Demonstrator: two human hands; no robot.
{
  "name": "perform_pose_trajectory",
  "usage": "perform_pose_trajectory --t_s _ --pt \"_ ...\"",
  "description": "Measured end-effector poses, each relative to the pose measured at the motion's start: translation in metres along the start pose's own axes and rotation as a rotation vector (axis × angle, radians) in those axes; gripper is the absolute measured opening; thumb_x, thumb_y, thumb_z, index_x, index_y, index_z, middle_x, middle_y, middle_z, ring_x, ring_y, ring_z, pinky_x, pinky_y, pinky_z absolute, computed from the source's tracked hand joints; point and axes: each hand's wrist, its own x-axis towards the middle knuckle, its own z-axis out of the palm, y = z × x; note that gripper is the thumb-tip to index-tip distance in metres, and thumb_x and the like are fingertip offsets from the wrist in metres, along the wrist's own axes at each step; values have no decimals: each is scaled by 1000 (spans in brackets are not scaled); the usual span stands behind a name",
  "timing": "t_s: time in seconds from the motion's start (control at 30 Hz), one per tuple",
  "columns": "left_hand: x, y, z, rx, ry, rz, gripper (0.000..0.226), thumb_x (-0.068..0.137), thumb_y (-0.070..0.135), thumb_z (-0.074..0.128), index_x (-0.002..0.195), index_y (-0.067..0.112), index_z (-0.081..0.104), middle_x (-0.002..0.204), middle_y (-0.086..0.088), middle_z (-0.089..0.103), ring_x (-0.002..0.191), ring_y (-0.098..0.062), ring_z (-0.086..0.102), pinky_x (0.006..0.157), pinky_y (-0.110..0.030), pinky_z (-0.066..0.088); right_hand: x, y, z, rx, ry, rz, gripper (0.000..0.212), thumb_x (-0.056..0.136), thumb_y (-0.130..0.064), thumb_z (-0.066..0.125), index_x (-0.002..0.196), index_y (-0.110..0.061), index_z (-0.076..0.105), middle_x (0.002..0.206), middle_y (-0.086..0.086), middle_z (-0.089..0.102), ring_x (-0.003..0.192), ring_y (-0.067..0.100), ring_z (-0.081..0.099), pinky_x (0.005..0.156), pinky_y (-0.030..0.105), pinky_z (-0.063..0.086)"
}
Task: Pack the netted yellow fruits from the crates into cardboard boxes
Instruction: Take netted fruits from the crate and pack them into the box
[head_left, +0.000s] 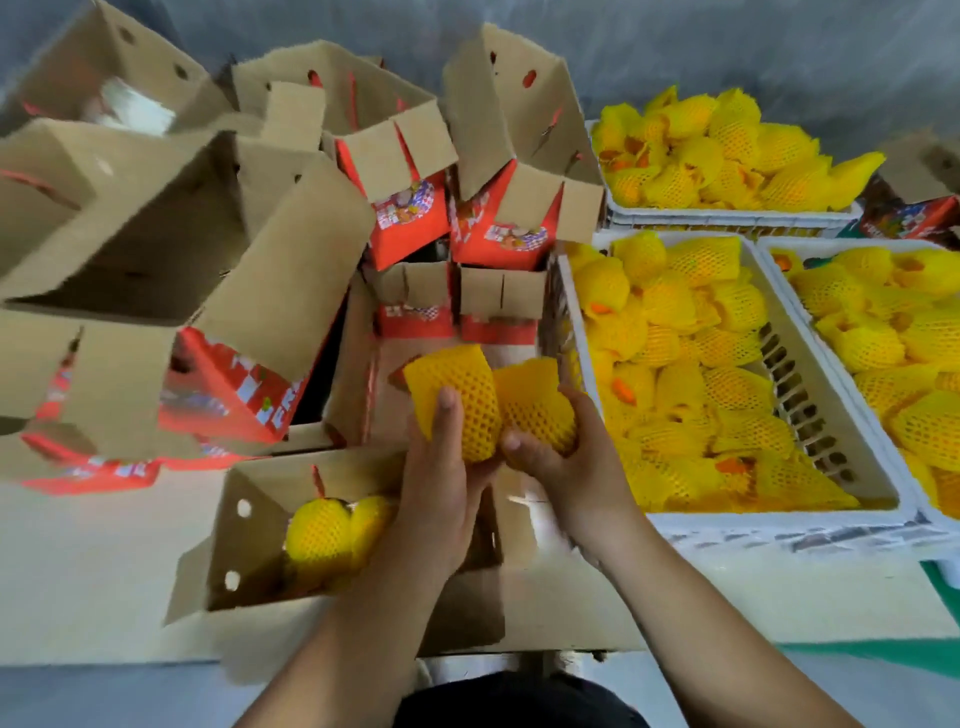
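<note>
Head-worn view, steeply down, close over hands

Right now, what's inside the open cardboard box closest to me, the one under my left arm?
Inside the open box two netted yellow fruits lie side by side. The left hand and forearm cover the box's right part, so anything there cannot be seen.

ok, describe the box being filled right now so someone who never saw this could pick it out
Start at the nearest white crate of netted yellow fruits, then go left past the two hands to the table's front edge. The open cardboard box lies there, apart from the heap of boxes behind. It is the only box with netted fruits already visible inside.
</note>
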Motion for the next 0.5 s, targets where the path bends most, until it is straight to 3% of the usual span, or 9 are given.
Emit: perform_pose_trajectory --t_s 0.17,0.2,0.33,0.4,0.47,0.5 --pt "-11 29 -70 58 136 17 102 68 68 84 153 35 37 141 1 63 125 -23 65 98 -50 55 -21 14 71 -101 -25 -39 94 60 -46 93 141 -29 50 123 -16 64 106 -9 63 83 10 51" --pt "-12 34 -83 72 153 2 101 68 64 86 152 31 40 138 0 65 123 -24 66 100 -52 54 -23 17 80 -144 -23 -53 98 59 -50 95 143 -28 50 122 -17 64 106 -10 62 83 10 50" --pt "-22 46 -136 157 213 -90 78 79 50 84 144 28 47 132 -1 67 117 -22 68 97 -54 58 -22 26 99 -350 17 -94 87 53 -76 83 128 -43 52 112 -18 66 101 4 64 85 32 53" --pt "-28 49 -157 354 238 -67 79 77 52 81 143 33 43 129 6 61 110 -14 65 90 -38 61 -12 32 100 -598 -45 -150 93 53 -82 78 129 -41 44 117 -11 59 107 14 59 87 37 49" --pt "-33 49 -172 524 225 -63 73 80 49 77 141 40 39 122 18 52 103 -3 58 73 -15 55 3 43 99 -906 -215 -174 93 59 -65 88 133 -36 39 120 -3 51 112 23 50 90 40 44" --pt "-33 49 -177 531 204 -94 69 84 46 77 141 43 37 121 20 50 103 -2 56 69 -13 52 9 47 100 -976 -302 -113 90 63 -49 93 133 -37 36 121 -2 45 112 25 47 89 40 43"
